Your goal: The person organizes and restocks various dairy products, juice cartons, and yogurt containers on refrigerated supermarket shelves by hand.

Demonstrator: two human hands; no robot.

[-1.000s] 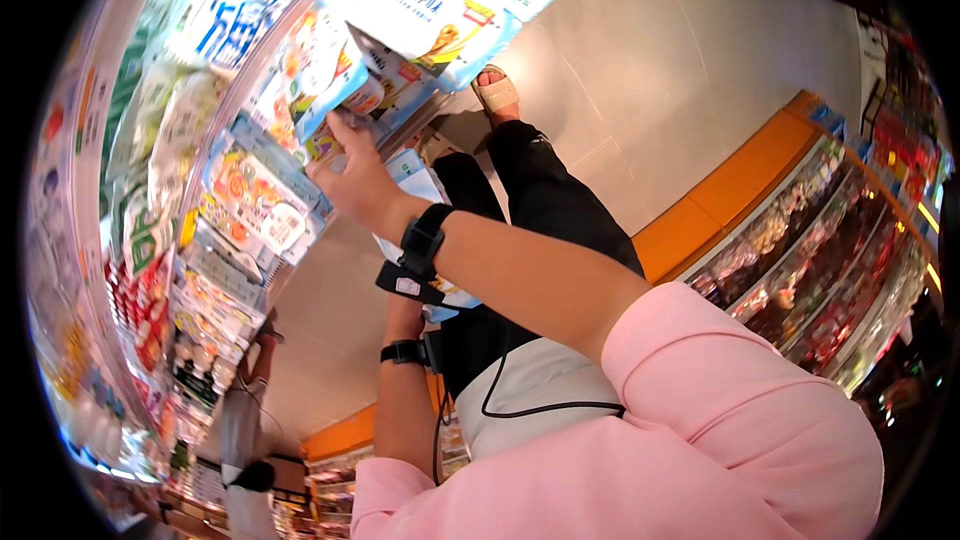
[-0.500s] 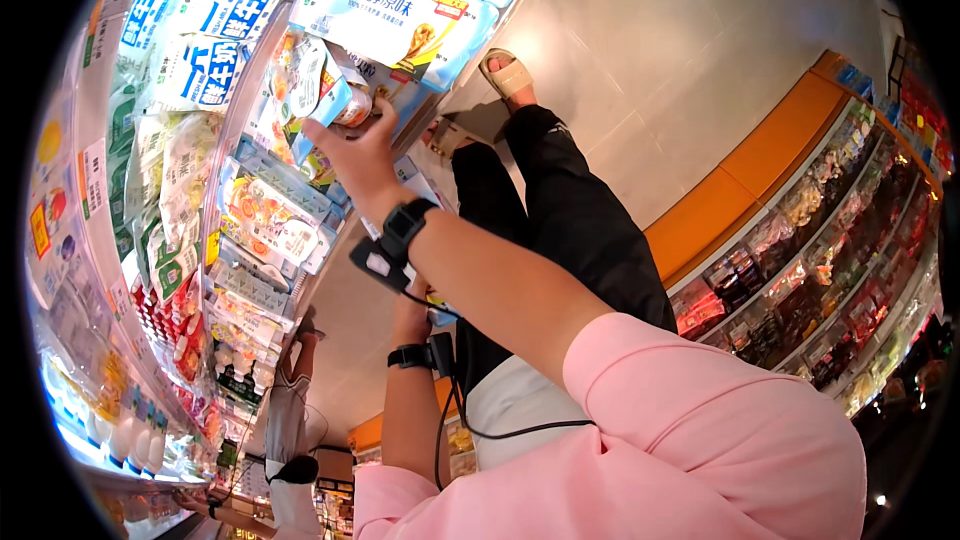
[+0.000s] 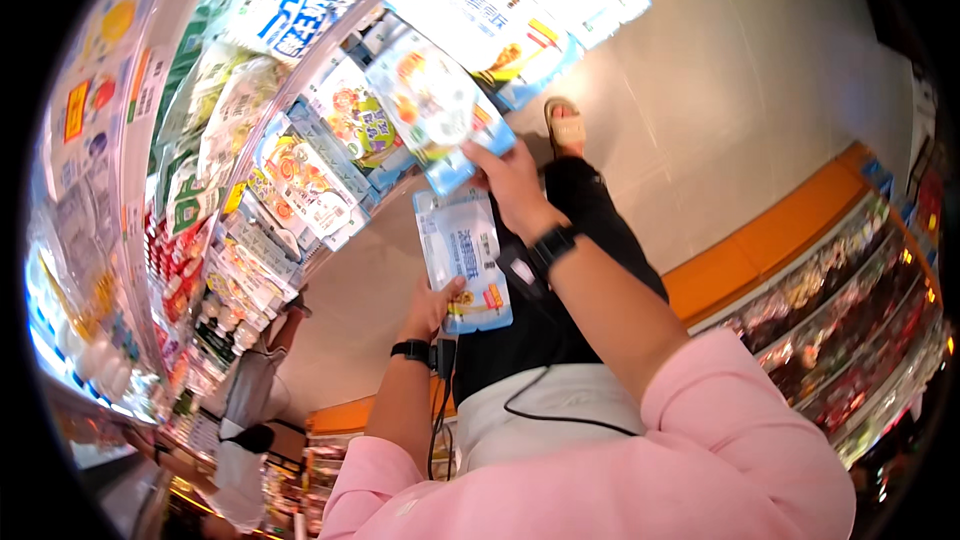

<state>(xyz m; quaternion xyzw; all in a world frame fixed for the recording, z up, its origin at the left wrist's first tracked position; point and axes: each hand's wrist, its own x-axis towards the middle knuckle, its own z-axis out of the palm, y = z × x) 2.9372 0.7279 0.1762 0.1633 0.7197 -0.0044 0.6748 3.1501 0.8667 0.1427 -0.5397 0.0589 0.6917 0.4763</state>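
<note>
My left hand [image 3: 432,308] grips the lower edge of a flat light-blue and white pouch [image 3: 462,255], its thumb on the front. The pouch hangs in front of my dark trousers. My right hand [image 3: 515,185] is closed on the near corner of a white and blue food pack [image 3: 430,100] with a fruit-like picture. That pack is tilted at the shelf front, partly over its neighbours. Beside it stands another pack [image 3: 355,115] with a colourful picture. Both wrists wear black bands with cables.
Larger white packs [image 3: 500,5] fill the shelf's far end. More packs [image 3: 300,185] and bags [image 3: 235,105] line the refrigerated shelf at left. To the right, a low orange-edged display rack [image 3: 765,230] holds wrapped goods. Another person [image 3: 245,440] stands at lower left by the shelf.
My right hand has drawn back from inside the shelf, bringing the picture pack out toward me. The pouch in my left hand, mostly hidden before, now shows plainly. My view has shifted.
</note>
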